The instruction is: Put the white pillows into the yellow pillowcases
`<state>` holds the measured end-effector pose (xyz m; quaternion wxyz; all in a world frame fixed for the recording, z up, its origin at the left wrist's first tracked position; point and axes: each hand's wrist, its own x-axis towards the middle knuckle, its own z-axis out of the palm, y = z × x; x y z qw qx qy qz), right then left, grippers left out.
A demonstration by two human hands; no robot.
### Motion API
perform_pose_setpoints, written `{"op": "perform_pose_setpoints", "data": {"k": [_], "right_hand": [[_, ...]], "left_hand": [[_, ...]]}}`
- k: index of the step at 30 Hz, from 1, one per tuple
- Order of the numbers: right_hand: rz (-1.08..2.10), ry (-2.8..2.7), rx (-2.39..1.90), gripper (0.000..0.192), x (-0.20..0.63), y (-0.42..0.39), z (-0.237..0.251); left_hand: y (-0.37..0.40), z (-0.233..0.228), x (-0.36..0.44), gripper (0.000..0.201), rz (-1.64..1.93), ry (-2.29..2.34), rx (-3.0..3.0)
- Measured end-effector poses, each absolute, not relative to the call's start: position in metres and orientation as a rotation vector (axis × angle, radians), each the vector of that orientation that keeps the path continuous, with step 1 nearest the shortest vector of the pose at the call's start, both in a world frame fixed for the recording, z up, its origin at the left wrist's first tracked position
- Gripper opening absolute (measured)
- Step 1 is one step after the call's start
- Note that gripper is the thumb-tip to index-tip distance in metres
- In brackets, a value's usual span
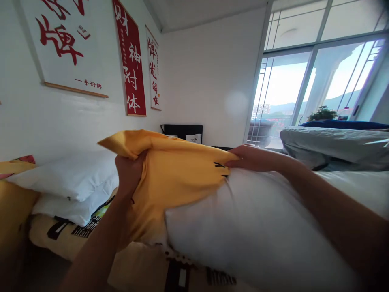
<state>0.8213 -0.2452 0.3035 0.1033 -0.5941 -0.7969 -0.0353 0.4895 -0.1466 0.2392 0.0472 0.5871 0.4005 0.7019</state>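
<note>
A yellow pillowcase (pixel 179 170) with small black marks is stretched between my two hands. My left hand (pixel 130 168) is closed around its bunched left side, and a pointed corner of the cloth sticks out past the fist. At the other side, my right hand (pixel 243 156) pinches the edge of the cloth. A white pillow (pixel 249 227) lies in front of me under my right arm, one corner overlapping the lower part of the pillowcase. How far the pillow reaches into the cloth is hidden.
Two stacked white pillows (pixel 73 178) rest on the beige printed sofa (pixel 130 267) at the left. A yellow cushion (pixel 15 215) stands at the far left edge. Grey covered furniture (pixel 334 142) is at the right by the window (pixel 285 89). Scrolls (pixel 130 61) hang on the wall.
</note>
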Motion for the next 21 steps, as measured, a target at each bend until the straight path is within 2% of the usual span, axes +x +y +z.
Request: {"op": "perform_pose_setpoints", "data": {"k": [2, 4, 6, 10, 12, 14, 15, 17, 19, 21], "right_hand": [[-0.213, -2.330, -1.889, 0.021, 0.811, -0.226, 0.282], [-0.370, -2.222, -1.995, 0.023, 0.797, -0.208, 0.237], [-0.472, -2.122, -1.946, 0.029, 0.783, -0.199, 0.178], [-0.422, -2.166, -1.735, 0.042, 0.769, -0.207, 0.074], [-0.395, -2.219, -1.661, 0.048, 0.770, -0.221, 0.044], [-0.446, -2.259, -1.571, 0.059, 0.772, -0.239, 0.025], [-0.503, -2.277, -1.514, 0.068, 0.772, -0.248, 0.017], [-0.649, -2.306, -1.389, 0.080, 0.772, -0.265, -0.002], [-0.805, -2.268, -1.343, 0.078, 0.770, -0.276, -0.022], [-0.932, -2.189, -1.376, 0.073, 0.768, -0.282, -0.039]], "left_hand": [[-0.124, 0.232, 0.497, 0.050, 1.991, 1.385, 1.888], [-0.104, 0.207, 0.504, 0.045, 1.849, 1.454, 1.947], [-0.096, 0.169, 0.509, 0.042, 1.760, 1.467, 2.027], [-0.124, 0.077, 0.505, 0.047, 1.748, 1.236, 2.498], [-0.147, 0.033, 0.499, 0.046, 1.465, 1.127, 2.794], [-0.168, -0.006, 0.494, 0.043, 1.230, 1.267, 2.825], [-0.176, -0.024, 0.493, 0.043, 1.214, 1.350, 2.780], [-0.191, -0.052, 0.495, 0.041, 1.414, 1.535, 2.587], [-0.203, -0.071, 0.504, 0.033, 1.668, 1.652, 2.364], [-0.213, -0.077, 0.518, 0.025, 1.724, 1.681, 2.244]]}}
